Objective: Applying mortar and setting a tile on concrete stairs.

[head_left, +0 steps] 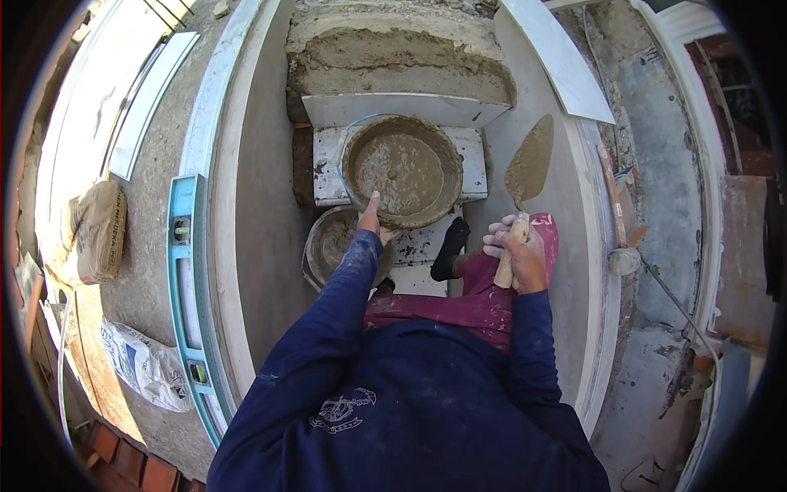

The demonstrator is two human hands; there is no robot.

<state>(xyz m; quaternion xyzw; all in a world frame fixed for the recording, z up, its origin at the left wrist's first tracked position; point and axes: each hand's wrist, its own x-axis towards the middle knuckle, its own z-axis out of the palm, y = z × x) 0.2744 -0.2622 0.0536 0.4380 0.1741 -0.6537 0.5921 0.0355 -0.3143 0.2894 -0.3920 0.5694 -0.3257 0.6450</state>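
Note:
My left hand (374,219) grips the front-left rim of a round bucket (410,168) of wet grey-brown mortar, which sits on a white step, partly over a second, dirtier bucket (322,246) below it. My right hand (516,246), with dusty fingers, is closed on the wooden handle of a trowel (531,160). The trowel's leaf-shaped blade, coated in mortar, points forward and up, to the right of the upper bucket. My black-socked foot (449,250) shows beside my pink trousers.
An upright white slab (402,111) stands behind the bucket, below rough mortar steps (393,61). A blue level (182,271) lies on the left ledge, with sacks (97,234) beyond. A mallet (620,261) and a white tile (557,57) lie along the right side.

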